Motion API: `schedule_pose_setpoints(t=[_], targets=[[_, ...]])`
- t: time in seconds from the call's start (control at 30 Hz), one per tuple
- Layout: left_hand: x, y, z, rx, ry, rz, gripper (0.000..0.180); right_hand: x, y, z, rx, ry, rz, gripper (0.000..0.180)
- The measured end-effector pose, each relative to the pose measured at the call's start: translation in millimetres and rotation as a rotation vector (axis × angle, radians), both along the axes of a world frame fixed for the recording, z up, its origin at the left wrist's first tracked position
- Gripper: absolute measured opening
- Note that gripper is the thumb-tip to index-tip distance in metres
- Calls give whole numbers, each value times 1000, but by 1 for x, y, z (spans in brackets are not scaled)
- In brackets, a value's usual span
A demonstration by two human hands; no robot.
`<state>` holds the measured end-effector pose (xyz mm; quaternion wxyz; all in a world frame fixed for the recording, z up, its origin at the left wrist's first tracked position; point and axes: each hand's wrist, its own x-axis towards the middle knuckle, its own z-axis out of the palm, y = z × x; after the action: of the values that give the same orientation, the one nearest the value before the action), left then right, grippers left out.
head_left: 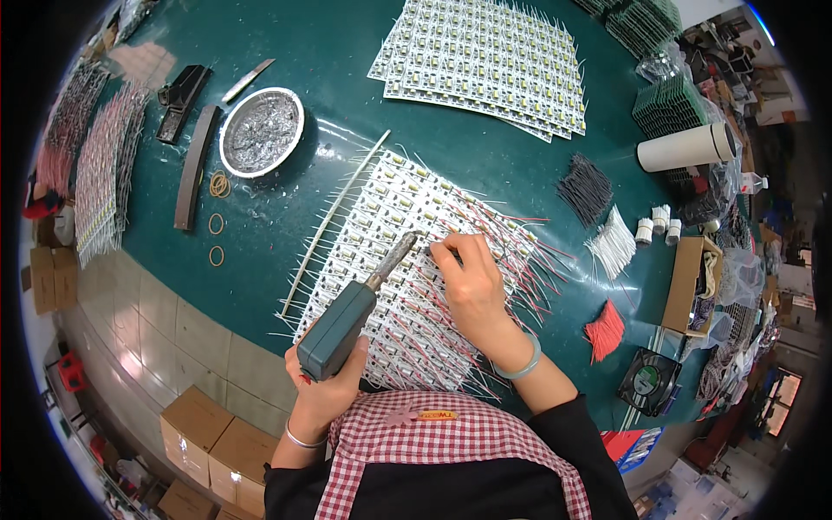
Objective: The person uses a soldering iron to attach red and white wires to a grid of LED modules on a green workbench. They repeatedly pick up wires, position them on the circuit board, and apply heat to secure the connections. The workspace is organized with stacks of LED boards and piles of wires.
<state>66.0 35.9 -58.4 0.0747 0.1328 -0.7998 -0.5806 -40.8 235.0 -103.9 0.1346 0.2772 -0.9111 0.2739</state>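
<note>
Head view showed us our left hand (pixel 325 394) clamped on the soldering iron (pixel 351 316), right hand (pixel 472 282) pinching a red wire (pixel 444 251) at the LED panel (pixel 390 269) mid-table; many wires were already attached, though several rows remained bare.

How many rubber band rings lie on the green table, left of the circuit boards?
3 spots: a small stack of rubber bands beside the round metal dish, one ring below it, another ring lower. The stack's own count is unclear.

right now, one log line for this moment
left hand: holds grey-green soldering iron | right hand: fingers pinch thin red wire | white component panel
</note>
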Motion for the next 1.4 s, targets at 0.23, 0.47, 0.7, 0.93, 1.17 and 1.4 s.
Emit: schedule_pose_setpoints(t=[0.23, 0.47, 0.7, 0.93, 1.17, 1.4], targets=[[6, -4, -1, -55, 19, 7, 21, 4, 3, 6, -20, -48, -36, 29], [11, -9, -2, -104, 9, 3, 22, 18, 9, 31, -40, 7, -100, 31], [13, -7, -1, -57, 35, -49, 20, 20, -5, 6, -93, -63, -23, 34], [12, -5, 1, -21, -4, -64, 18, 20, -6, 2, -92, -80, -9, 35], [11, -2, 1, -36, -24, -83, 15, 19, -6, 1, -86, -87, -15, 34], [13, -1, -2, 45, -110, -33, 9, 19, -6, 4, -58, -84, -11, 34]])
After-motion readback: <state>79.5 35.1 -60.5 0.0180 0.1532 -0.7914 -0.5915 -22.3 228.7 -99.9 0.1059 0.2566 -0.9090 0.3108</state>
